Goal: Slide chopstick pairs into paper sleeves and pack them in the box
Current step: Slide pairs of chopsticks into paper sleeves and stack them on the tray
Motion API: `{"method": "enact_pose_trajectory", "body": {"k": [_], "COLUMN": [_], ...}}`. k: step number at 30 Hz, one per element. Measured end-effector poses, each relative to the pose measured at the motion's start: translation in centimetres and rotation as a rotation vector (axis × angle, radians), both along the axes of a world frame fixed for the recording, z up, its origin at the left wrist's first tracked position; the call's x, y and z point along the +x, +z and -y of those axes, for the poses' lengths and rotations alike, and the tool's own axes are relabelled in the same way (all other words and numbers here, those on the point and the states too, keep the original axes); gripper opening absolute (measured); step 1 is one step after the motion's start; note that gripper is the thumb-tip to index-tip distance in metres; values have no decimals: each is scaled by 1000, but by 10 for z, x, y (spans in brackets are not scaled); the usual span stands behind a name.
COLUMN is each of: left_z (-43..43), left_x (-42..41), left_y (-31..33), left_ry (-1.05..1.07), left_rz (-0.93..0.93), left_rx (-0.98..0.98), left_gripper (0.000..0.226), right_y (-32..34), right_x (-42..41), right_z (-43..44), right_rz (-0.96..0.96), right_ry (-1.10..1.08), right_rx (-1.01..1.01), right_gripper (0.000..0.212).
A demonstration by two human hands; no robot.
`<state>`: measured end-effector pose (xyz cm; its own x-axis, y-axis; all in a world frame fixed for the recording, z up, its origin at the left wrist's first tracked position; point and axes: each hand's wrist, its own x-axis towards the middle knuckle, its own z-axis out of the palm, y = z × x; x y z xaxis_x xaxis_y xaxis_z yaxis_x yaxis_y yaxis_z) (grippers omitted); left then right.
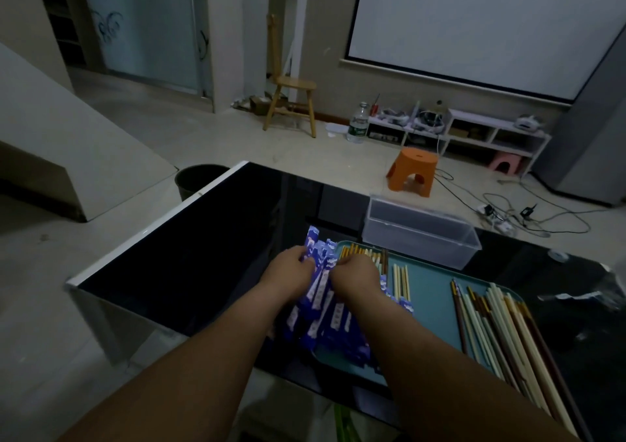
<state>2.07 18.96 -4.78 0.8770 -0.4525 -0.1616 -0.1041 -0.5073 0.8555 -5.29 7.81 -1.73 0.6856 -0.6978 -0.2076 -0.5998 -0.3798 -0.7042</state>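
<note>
A pile of blue paper sleeves (325, 319) with white labels lies on the left end of a teal tray (430, 306). My left hand (291, 267) and my right hand (355, 270) are both over the pile, fingers curled, pinching the upper ends of sleeves. Loose chopsticks (501, 326) in cream and brown lie fanned on the tray's right side. One cream pair (401, 282) lies mid-tray, and more chopstick ends (364, 253) show behind my right hand. A clear plastic box (420, 231) stands empty beyond the tray.
The tray and box sit on a black glossy table (203, 258) with a white edge. A crumpled clear wrapper (582, 296) lies at the table's right. On the floor beyond are a dark bin (196, 179), an orange stool (411, 172) and cables (528, 211).
</note>
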Motion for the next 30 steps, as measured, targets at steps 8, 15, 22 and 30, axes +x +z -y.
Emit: {"method": "enact_pose_trajectory", "body": {"k": [8,15,22,30], "left_z": [19,60,115,153], "left_x": [-5,-55,-110,-128], "left_y": [27,59,52,47], "left_ry": [27,-143,-368,-431], "left_rz": [92,313,228,137], "left_rx": [-58,-24,45,57], "left_gripper": [38,31,43,13], "right_y": [4,11,22,12], "right_x": [-15,-32,-87,-138], "right_z": [43,85,118,157], "right_rz": [211,476,559,456], "right_ry": [-101,-145,-218,-63], "right_rx": [140,479,564,516], "right_gripper": [22,7,9,21]}}
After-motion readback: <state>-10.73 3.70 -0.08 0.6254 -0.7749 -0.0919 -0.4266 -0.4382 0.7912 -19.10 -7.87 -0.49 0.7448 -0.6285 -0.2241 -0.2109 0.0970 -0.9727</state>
